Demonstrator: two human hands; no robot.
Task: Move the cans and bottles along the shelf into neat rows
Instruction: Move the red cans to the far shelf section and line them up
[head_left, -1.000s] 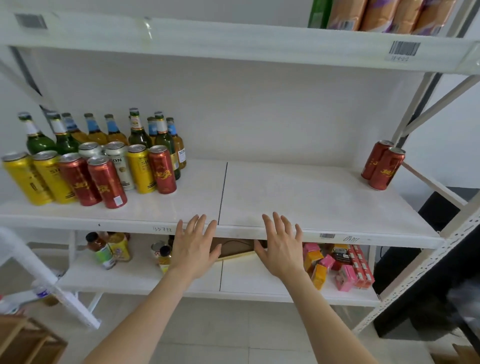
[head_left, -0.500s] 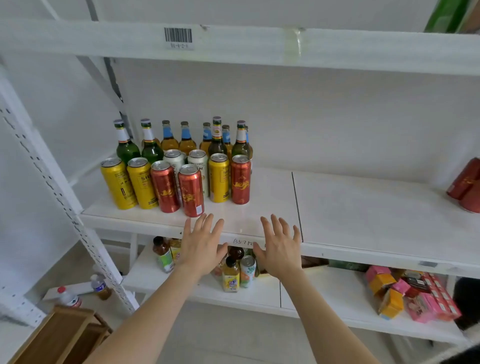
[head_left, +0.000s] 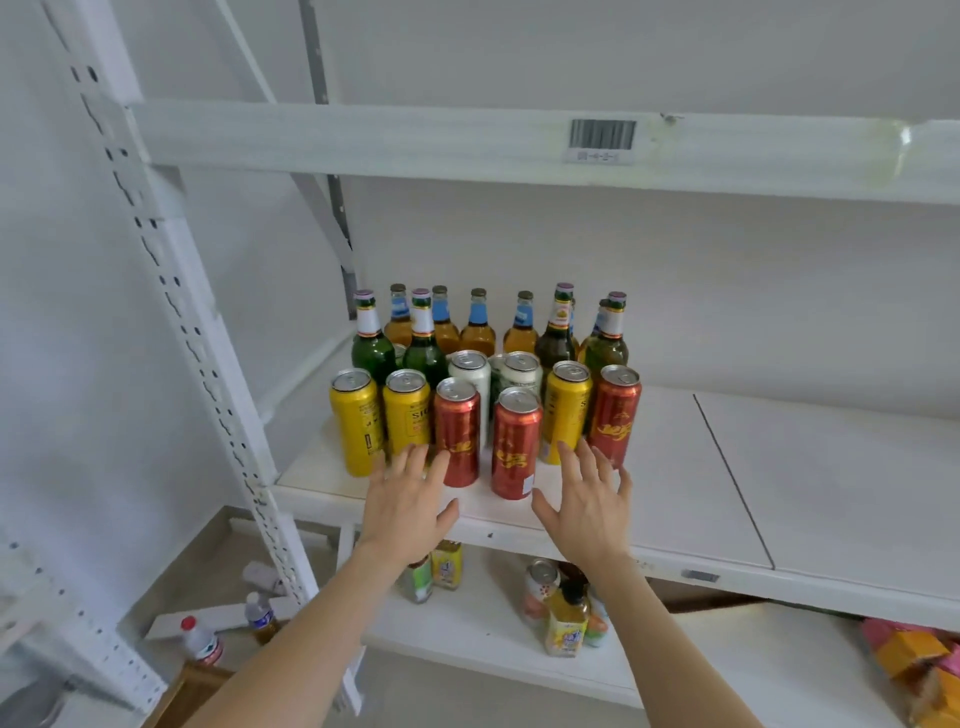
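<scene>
Since the frame half a second earlier, the view is swung left and drawn closer. The cans and bottles are now seen near the middle, and the rack upright (head_left: 179, 291) is brought well into the picture. Both hands, then held below the edge of the shelf (head_left: 675, 467), are now raised past that edge to the front cans.

The front red can (head_left: 516, 441) is stood nearest the edge and is flanked by the hands. The left hand (head_left: 408, 499) is held just left of it, fingers spread and relaxed, with nothing grasped. Its fingertips are seen against the foot of the left red can (head_left: 457, 436) and the yellow can (head_left: 408, 410) beside it. The right hand (head_left: 587, 512) is held just right of the front red can, likewise splayed and empty, with its fingertips before the right yellow can (head_left: 569, 410) and the right red can (head_left: 615, 415). Whether any can is touched cannot be told. Behind the front red can two white cans (head_left: 470, 374) are stood, and behind those the bottles (head_left: 478, 332) are ranged along the back.
</scene>
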